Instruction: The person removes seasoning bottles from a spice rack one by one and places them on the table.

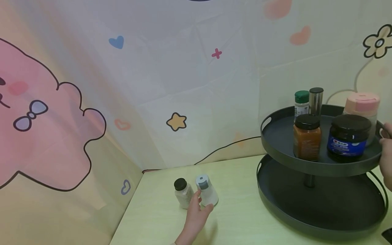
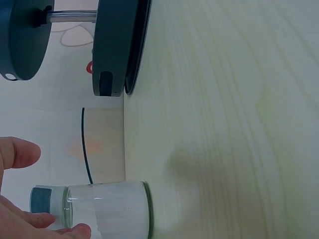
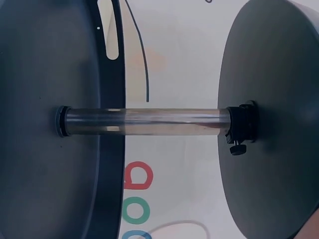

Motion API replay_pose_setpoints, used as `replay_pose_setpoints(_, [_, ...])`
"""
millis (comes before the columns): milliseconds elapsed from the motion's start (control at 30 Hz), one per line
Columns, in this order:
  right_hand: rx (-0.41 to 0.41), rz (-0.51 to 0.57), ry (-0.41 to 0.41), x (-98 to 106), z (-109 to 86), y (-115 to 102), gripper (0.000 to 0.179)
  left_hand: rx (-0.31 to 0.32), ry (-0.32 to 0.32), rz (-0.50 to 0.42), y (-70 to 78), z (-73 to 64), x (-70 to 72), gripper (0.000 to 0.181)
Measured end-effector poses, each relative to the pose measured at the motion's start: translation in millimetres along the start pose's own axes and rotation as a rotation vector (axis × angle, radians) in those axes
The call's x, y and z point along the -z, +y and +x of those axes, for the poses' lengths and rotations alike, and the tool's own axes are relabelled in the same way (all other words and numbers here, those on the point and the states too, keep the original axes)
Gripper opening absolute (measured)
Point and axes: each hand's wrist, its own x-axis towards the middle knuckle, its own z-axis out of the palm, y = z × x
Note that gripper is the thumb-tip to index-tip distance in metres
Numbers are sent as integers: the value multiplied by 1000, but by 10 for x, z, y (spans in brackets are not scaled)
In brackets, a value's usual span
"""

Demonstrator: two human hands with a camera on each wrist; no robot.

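In the head view, the left hand (image 1: pixel 196 216) reaches toward a grey-capped bottle (image 1: pixel 209 196) standing upright on the desk (image 1: pixel 235 207), just beside a black-capped bottle (image 1: pixel 184 196); the step appears to be taking hold of the former. The right hand (image 1: pixel 387 156), cut off by the frame, is at the rim of the two-tier stand (image 1: pixel 306 166), its grip impossible to tell. The left wrist view shows the thumb well apart from the fingers, which lie by the cap; the hand is spread, with nothing grasped, so the next move likely calls for closing around the bottle. The right wrist view shows mainly the stand's metal post (image 3: pixel 169 122) between both tiers.
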Motion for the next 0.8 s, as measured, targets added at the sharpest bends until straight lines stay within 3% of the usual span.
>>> replay_pose_setpoints(300, [33,-44,17,-7,-53,136,45,-11,-1,3,13,-8,-14,64])
replay_pose_setpoints(367, [66,-49,34,-12,-111,66,45,-18,3,2,10,-9,-19,63])
replay_pose_setpoints(400, [91,-46,37,-17,-174,-14,44,-20,6,2,10,-11,-21,63])
replay_pose_setpoints(533, [74,-47,63,-65,-611,-662,44,-20,10,-2,4,-9,-26,64])
replay_pose_setpoints(600, [17,-45,67,-90,-837,-1027,45,-16,8,-4,0,-7,-26,64])
replay_pose_setpoints(800, [-42,-90,83,-125,-1238,-1701,49,-13,5,-14,-1,-10,-30,64])
